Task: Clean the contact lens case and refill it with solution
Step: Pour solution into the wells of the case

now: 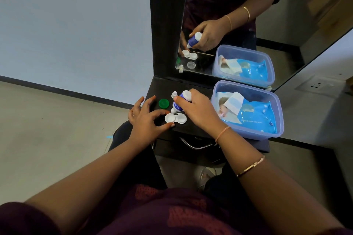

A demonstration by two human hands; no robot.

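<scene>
A white two-well contact lens case (176, 118) lies open on the black dresser shelf (198, 129). My right hand (198, 109) grips a small white bottle with a blue label (180, 102), tipped nozzle-down over the case's left well. My left hand (146, 118) pinches the left edge of the case between thumb and forefinger, other fingers spread. A green cap (163, 103) lies left of the bottle. A small white cap (174, 94) stands behind it.
A clear plastic box (275, 118) with a blue wipes pack (254, 114) sits on the right of the shelf. A mirror (229, 25) stands behind, reflecting hands, bottle and box. The shelf's front edge is right below the case.
</scene>
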